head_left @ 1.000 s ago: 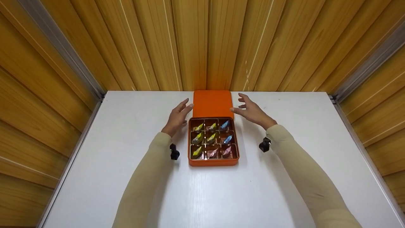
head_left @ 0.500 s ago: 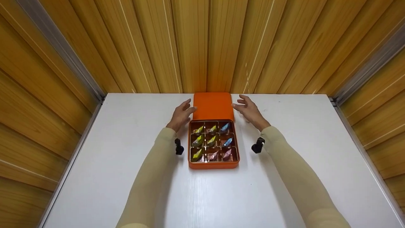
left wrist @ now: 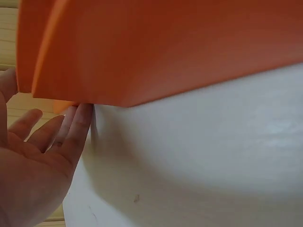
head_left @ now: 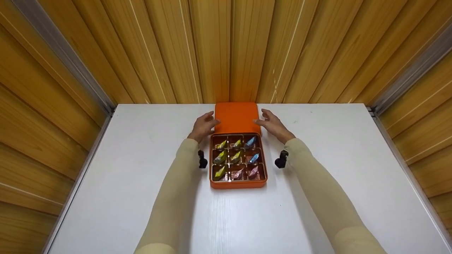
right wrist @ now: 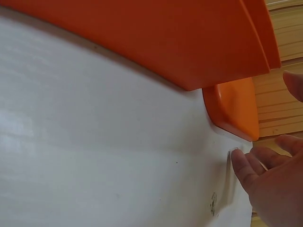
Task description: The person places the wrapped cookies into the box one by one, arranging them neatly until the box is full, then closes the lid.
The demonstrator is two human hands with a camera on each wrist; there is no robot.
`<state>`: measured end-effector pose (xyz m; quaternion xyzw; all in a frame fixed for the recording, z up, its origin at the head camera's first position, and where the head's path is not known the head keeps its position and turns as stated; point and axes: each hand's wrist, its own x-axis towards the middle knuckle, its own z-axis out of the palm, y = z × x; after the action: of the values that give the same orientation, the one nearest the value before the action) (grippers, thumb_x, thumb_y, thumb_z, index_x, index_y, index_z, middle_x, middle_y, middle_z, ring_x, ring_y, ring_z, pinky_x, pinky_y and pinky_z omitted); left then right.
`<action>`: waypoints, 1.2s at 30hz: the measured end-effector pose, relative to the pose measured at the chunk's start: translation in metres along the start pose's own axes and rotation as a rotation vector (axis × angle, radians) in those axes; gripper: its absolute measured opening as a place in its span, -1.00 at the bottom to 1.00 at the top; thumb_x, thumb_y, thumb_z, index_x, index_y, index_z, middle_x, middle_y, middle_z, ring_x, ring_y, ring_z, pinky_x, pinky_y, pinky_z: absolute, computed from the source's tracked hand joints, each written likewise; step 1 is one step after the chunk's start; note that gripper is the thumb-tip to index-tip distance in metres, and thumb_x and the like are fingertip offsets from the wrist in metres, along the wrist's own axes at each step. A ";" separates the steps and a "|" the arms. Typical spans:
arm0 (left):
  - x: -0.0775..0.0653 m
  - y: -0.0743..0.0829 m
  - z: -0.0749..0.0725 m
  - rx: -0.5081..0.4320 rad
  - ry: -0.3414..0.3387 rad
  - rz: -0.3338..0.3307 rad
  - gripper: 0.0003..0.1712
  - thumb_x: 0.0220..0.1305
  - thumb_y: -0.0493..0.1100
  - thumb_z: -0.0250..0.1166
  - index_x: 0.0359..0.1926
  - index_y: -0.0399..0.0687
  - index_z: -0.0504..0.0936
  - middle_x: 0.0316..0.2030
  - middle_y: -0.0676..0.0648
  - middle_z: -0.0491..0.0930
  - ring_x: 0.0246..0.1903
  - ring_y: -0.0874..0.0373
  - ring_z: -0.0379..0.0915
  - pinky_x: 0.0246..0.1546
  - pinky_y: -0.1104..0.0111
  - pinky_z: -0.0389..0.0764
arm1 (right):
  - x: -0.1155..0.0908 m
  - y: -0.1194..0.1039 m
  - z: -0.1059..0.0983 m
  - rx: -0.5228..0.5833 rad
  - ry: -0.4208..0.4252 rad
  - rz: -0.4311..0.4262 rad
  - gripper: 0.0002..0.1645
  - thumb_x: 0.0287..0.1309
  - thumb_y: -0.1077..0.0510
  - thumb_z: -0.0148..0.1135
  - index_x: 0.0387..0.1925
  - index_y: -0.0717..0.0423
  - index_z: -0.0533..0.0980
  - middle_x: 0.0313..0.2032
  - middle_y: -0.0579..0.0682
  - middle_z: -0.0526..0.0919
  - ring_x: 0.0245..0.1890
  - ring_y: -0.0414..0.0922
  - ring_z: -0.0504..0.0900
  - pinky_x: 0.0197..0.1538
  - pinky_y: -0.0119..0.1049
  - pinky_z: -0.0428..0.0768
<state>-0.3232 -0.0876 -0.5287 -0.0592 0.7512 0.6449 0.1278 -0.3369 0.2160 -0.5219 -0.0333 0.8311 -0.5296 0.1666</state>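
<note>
An orange box [head_left: 238, 185] stands on the white table with a dark divided tray in it. Small wrapped sweets lie in its compartments: several yellow-green ones [head_left: 221, 156], two blue ones [head_left: 254, 158] and two pink ones [head_left: 253, 172]. Behind the box, against the wall, lies its orange lid [head_left: 236, 117]. My left hand [head_left: 203, 126] is at the lid's left edge, thumb over the edge; the left wrist view shows its fingers [left wrist: 78, 127] by the box's far corner. My right hand [head_left: 276, 127] is at the lid's right side, its fingers [right wrist: 244, 165] extended and apart from the lid.
The white table [head_left: 148, 169] meets a wood-patterned wall [head_left: 176, 53] right behind the lid. Similar side walls with metal corner posts [head_left: 76, 56] rise at left and right. A small black device [head_left: 281, 159] sits at each wrist.
Both hands have moved inward, toward the lid's two sides. My right thumb has come over the lid's edge. The box, its sweets and the lid stay in place.
</note>
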 end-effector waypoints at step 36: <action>-0.005 -0.002 0.003 -0.116 -0.012 0.056 -0.04 0.36 -0.44 0.30 0.68 0.14 0.21 0.58 -0.14 0.26 0.53 -0.09 0.21 0.28 -0.06 0.58 | -0.003 0.005 0.018 0.187 0.092 -0.058 -0.07 0.35 0.27 0.38 0.64 0.11 0.19 0.58 0.16 0.20 0.49 0.13 0.33 0.41 0.01 0.46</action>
<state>-0.3171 -0.0850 -0.5298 -0.0417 0.7130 0.6912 0.1106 -0.3280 0.2037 -0.5326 -0.0173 0.7834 -0.6105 0.1153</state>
